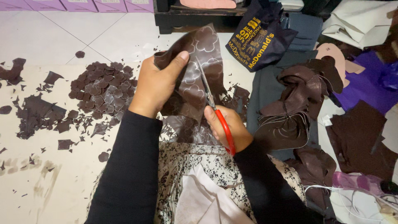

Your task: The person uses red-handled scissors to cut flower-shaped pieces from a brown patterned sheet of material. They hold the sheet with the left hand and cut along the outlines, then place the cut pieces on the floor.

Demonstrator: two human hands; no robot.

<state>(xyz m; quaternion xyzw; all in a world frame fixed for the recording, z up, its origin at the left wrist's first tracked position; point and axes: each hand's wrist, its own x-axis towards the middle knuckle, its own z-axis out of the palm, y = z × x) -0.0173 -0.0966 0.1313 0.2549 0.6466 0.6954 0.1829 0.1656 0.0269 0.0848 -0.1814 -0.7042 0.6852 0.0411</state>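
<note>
A heap of small dark brown flower-shaped cut-outs lies on the pale floor covering to the left of the hands, with ragged dark brown offcuts scattered further left and around it. To the right, a stack of curled dark brown sheets with cut-out edges rests on grey cloth, beside purple fabric and a white cable near the bottom corner. At the top a dark navy bag with yellow lettering slumps against a black low shelf, and a row of flat lilac boxes lines the upper left edge. The left hand is closed on the dark brown sheet printed with pale flower outlines, thumb pressed on its front and the other fingers hidden behind it, holding it upright above the lap. The right hand is wrapped through the handle of the red-handled scissors, whose blades are slightly parted and lie against the sheet, pointing up toward the left thumb. The sheet's lower part drapes down onto a black-and-white floral garment on the person's lap, partly covered by both black sleeves.
</note>
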